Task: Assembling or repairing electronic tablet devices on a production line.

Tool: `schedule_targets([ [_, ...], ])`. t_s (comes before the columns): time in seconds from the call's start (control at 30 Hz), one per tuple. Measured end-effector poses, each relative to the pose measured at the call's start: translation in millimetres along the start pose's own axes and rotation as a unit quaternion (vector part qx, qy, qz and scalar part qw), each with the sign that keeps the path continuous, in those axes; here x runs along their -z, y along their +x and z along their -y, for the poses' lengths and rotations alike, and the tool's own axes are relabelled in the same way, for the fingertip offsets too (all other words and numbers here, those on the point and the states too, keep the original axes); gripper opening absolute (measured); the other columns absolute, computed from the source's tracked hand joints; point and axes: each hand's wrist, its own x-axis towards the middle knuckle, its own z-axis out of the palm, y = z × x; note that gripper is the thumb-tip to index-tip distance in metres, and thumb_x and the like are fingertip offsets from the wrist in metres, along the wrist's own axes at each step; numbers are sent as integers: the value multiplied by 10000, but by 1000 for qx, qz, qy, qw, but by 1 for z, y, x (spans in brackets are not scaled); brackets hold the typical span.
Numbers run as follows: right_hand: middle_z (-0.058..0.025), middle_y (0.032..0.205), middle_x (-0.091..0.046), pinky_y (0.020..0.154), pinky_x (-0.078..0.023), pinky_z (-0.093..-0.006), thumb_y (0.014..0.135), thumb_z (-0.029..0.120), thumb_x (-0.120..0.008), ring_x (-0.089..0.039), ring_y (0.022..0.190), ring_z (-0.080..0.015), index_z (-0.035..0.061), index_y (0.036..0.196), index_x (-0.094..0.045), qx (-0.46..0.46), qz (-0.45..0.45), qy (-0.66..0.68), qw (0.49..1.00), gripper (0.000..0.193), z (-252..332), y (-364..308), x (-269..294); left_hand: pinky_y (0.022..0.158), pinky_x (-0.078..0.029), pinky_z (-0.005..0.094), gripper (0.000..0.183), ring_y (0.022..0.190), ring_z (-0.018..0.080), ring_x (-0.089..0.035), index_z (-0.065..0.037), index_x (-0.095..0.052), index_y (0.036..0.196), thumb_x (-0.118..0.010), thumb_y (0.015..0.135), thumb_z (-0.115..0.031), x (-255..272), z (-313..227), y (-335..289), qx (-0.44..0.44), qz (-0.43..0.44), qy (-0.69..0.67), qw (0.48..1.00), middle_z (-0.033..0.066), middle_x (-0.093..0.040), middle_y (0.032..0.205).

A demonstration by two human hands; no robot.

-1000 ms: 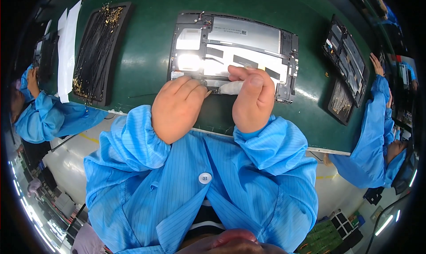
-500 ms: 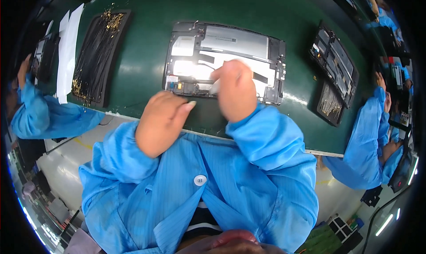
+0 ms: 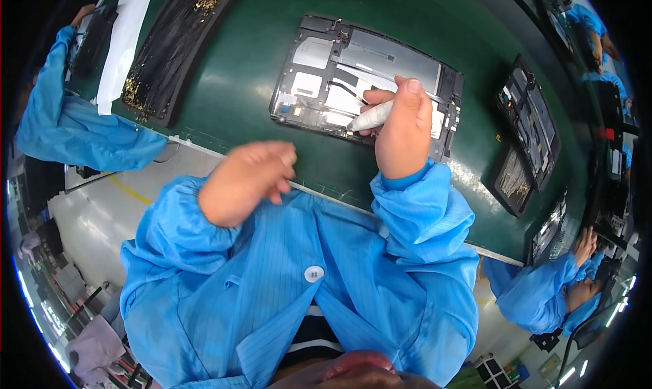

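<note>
Hidden by your right hand: your right hand (image 3: 406, 127) covers part of the tablet (image 3: 353, 83), from its middle toward the near right edge, so the parts beneath cannot be seen.
Hard to make out: your left hand (image 3: 248, 178) is blurred; its fingers look loosely curled, and you cannot tell from here whether the tips meet or pinch anything small.
Tool tip: the dark point of the white-wrapped tool (image 3: 373, 117) reaches the near edge strip of the tablet; whether it touches is too fine to tell.
Cut off: the far end of the wire tray (image 3: 197, 55) runs close to the upper border, and the white paper strips (image 3: 125, 49) beside it run out of view.
Right grip: your thumb and fingers are pinched around the white-wrapped tool, which slants down to the left.
Left hand place: near the table edge, apart from the tablet.
Tablet place: in front of you on the green table (image 3: 244, 83), lying flat, its right end skewed nearer to you.
Tablet look: insides bared in a black frame, a grey panel along the far side, bright silvery patches, black strips, small blue and orange bits at the near left.
</note>
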Motion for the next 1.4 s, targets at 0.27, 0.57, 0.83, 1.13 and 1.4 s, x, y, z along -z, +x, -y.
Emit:
schedule_targets([
  [0.27, -124, 742, -563, 521, -428, -245, 843, 324, -401, -519, 575, -152, -19, 1052, -417, -19, 41, 12, 999, 402, 1, 5, 5, 526, -412, 196, 327, 618, 91, -489, 29, -465, 1053, -492, 804, -181, -8, 8, 27, 34, 36, -26, 998, 48, -504, 790],
  [0.57, -146, 820, -586, 699, -441, -381, 693, 188, -492, -561, 787, -303, 41, 782, -623, 110, 415, -614, 662, 217, 17, 37, -34, 467, -399, 198, 248, 608, 104, -526, -10, -491, 997, -474, 821, -184, 2, 6, 39, -14, 19, -10, 1000, 24, -532, 761],
  [0.83, -114, 924, -548, 735, -426, -358, 746, 169, -455, -519, 851, -277, 64, 860, -579, 269, -47, -499, 823, 199, 4, 22, 114, 470, -442, 229, 364, 637, 146, -557, -12, -476, 977, -387, 854, -343, 8, 0, 46, -8, 58, -59, 997, 72, -557, 800],
  [1.13, -209, 863, -562, 762, -405, -371, 762, 324, -436, -534, 839, -328, 27, 899, -583, -116, -416, -553, 713, 358, 1, -9, 261, 502, -476, 252, 384, 654, 161, -559, 2, -468, 989, -362, 862, -345, 3, -5, 47, 12, 79, -51, 995, 80, -552, 814],
  [1.4, -141, 821, -595, 717, -412, -299, 783, 363, -468, -561, 789, -224, -21, 905, -567, -6, -411, -501, 761, 414, 21, -50, 238, 541, -466, 246, 345, 658, 136, -530, 10, -458, 1015, -423, 850, -291, -6, -4, 43, 8, 52, 22, 998, 75, -539, 797],
])
